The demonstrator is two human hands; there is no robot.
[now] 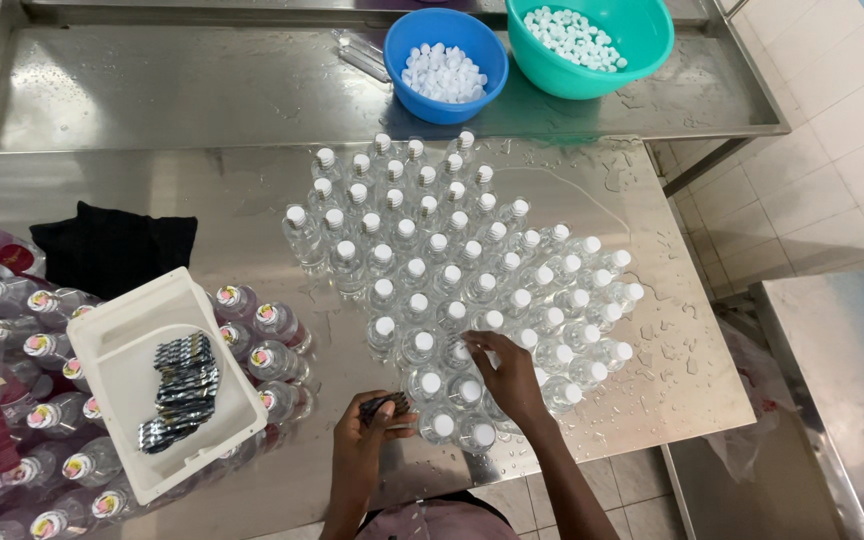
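Wet glossy steel table point(652, 400), clear plastic bottles point(422, 260)

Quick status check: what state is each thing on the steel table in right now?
Standing bottles: upright, capped white.
Blue bowl: holds white caps.
Green bowl: holds white caps.
White tray: holds dark sleeves, rests on lying bottles.
Lying bottles: on their sides, capped.
Left hand: grips dark sleeves.
Right hand: fingers on a bottle cap.
Table: wet.

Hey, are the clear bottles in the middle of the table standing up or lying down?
Standing upright: the clear bottles show their white caps from above, clustered on the wet steel table. The right hand touches one.
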